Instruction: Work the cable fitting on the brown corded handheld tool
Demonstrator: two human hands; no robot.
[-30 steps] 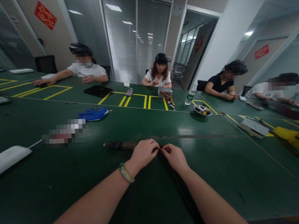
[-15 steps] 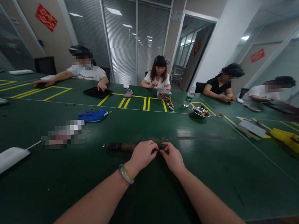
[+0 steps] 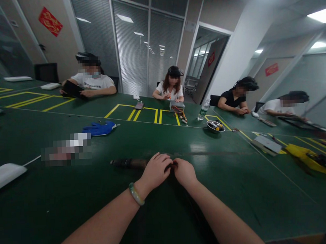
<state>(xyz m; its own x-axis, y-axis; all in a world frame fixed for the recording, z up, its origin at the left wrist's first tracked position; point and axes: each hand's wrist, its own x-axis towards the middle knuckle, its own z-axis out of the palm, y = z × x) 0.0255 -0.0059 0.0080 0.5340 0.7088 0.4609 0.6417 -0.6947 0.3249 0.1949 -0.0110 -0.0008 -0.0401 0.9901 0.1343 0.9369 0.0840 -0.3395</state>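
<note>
A dark, stick-shaped tool that looks like an electric screwdriver [image 3: 131, 163] lies on the green table, its narrow metal tip pointing left. Over its right end, my left hand [image 3: 157, 171] has its fingers curled, a green bangle on the wrist; the hand hides the rest of the tool. My right hand [image 3: 185, 172] is closed beside it, thumb and fingertips pinched. The fingertips of both hands nearly meet around something small and dark, too hidden to name.
Ahead on the left lie a blue glove [image 3: 100, 128] and a blurred-out item beside a white device [image 3: 8, 175]. Farther off are a water bottle [image 3: 204, 110], a metal bowl [image 3: 215, 126] of small parts, a grey box [image 3: 266, 145] and a yellow bag [image 3: 302, 157]. Several people sit opposite.
My right hand's fingers have curled in more tightly; my left hand stays over the tool. The view has shifted slightly. The person at far left has lifted a dark flat panel off the table.
</note>
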